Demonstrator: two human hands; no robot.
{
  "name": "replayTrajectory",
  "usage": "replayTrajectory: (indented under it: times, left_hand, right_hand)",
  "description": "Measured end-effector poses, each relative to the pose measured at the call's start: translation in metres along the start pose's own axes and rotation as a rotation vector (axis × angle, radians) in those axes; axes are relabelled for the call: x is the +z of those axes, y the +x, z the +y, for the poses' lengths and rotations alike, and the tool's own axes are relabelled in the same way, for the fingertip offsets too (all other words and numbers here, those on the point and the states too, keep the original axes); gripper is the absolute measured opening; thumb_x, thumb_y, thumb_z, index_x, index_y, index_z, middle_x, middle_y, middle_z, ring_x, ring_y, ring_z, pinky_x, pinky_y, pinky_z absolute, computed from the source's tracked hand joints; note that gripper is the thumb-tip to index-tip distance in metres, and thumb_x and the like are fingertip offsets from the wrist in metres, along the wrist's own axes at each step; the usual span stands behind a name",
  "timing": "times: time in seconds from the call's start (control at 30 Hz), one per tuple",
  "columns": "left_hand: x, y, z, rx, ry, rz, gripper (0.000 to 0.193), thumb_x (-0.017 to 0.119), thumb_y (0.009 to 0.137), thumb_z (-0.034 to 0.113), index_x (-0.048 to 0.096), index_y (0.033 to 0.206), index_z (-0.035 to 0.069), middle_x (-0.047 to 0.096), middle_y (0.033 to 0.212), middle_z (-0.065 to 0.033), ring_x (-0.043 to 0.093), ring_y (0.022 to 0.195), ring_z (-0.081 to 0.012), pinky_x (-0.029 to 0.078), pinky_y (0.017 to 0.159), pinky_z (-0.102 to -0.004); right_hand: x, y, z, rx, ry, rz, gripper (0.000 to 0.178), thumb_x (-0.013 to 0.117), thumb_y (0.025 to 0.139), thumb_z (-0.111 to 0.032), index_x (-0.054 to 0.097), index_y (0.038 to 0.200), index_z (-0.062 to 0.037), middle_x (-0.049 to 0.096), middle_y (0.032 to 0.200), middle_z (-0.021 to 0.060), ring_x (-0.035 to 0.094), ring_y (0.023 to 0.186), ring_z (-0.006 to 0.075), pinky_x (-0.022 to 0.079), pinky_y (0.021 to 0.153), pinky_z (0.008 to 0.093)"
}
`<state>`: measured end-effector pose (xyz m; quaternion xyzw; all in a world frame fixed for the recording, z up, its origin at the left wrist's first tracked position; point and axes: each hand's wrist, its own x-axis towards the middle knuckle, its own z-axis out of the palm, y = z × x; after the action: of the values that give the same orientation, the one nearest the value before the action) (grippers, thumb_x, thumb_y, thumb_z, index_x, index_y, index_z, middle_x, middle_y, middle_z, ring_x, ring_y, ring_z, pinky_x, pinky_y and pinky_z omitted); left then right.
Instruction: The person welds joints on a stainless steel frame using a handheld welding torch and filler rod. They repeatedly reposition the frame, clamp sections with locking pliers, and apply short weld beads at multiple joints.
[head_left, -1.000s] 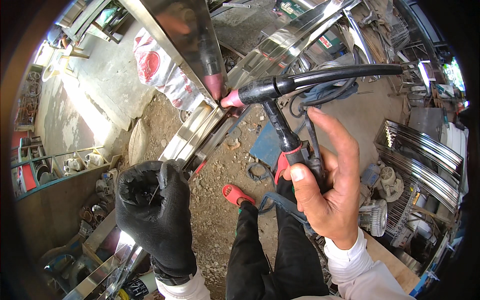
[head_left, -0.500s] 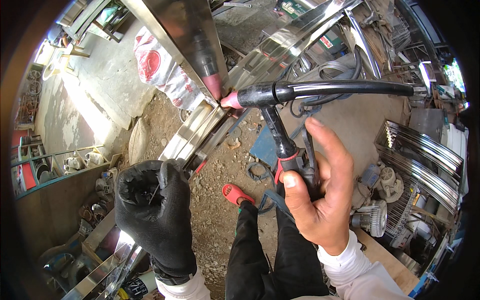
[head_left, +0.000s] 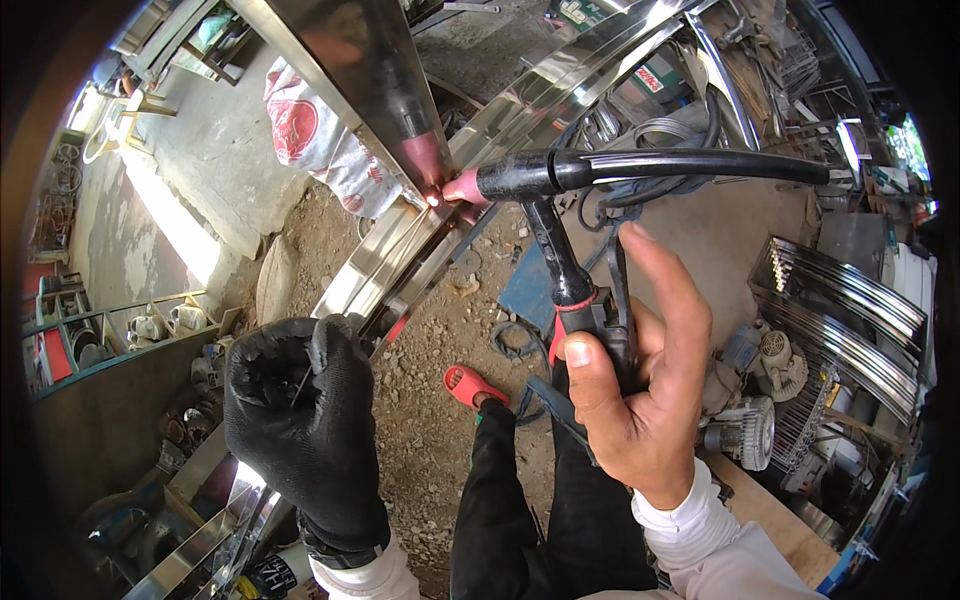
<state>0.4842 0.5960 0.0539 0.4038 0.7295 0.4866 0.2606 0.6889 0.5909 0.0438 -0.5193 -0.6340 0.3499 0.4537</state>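
My bare right hand (head_left: 650,390) grips a black TIG welding torch (head_left: 562,262) by its handle, thumb in front and index finger raised along the lever. The torch's pink nozzle (head_left: 463,187) points left at a joint, where a small orange glow shows. There a shiny upright metal piece (head_left: 340,50) meets a long polished metal bar (head_left: 372,262). The upright's face mirrors the nozzle. In a black glove, my left hand (head_left: 310,430) is closed on a thin metal rod (head_left: 301,384), of which only a short part shows clearly. That hand is below the bar's near end.
Behind the joint lies a white sack (head_left: 310,130) with red print. Bent shiny tubes (head_left: 850,330) and a grey motor (head_left: 745,432) stand at right. A shelf (head_left: 130,325) with parts is at left. Gravel lies below, with my foot in a red slipper (head_left: 473,388).
An orange glow has appeared at the joint by the nozzle tip. My left hand has shifted slightly left. The torch stays nearly in place.
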Motion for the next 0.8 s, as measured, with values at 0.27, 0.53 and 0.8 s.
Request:
replayTrajectory:
  times: [0.27,0.53,0.8]
  left_hand:
    - [-0.001,0.001,0.0,0.006,0.022,0.002,0.013,0.075,0.089,0.005,0.064,0.093,-0.001,0.067,0.078,-0.0056,0.063,0.069,-0.0094,0.049,0.064,-0.0226]
    - [-0.006,0.003,-0.009,0.143,0.208,0.006,0.01,0.074,0.089,0.006,0.066,0.092,0.001,0.065,0.078,-0.0034,0.06,0.069,-0.008,0.048,0.064,-0.0218]
    - [-0.009,0.001,-0.008,0.014,-0.043,-0.012,0.014,0.077,0.085,0.001,0.066,0.095,-0.002,0.066,0.081,-0.0032,0.06,0.07,-0.0079,0.047,0.066,-0.0213]
  right_hand:
    - [0.0,0.001,-0.003,0.043,0.059,-0.023,0.062,0.068,0.095,-0.008,0.038,0.149,0.0021,0.049,0.149,0.0225,0.059,0.127,0.0317,0.051,0.101,0.035]
    - [0.002,-0.001,-0.002,-0.038,-0.013,-0.04,0.061,0.068,0.094,-0.003,0.042,0.149,0.0009,0.056,0.145,0.0201,0.071,0.107,0.0232,0.057,0.085,0.0297]
    - [0.003,-0.009,0.003,0.063,0.004,-0.02,0.064,0.068,0.095,-0.007,0.036,0.15,0.0036,0.048,0.15,0.0241,0.068,0.106,0.0265,0.056,0.086,0.0311]
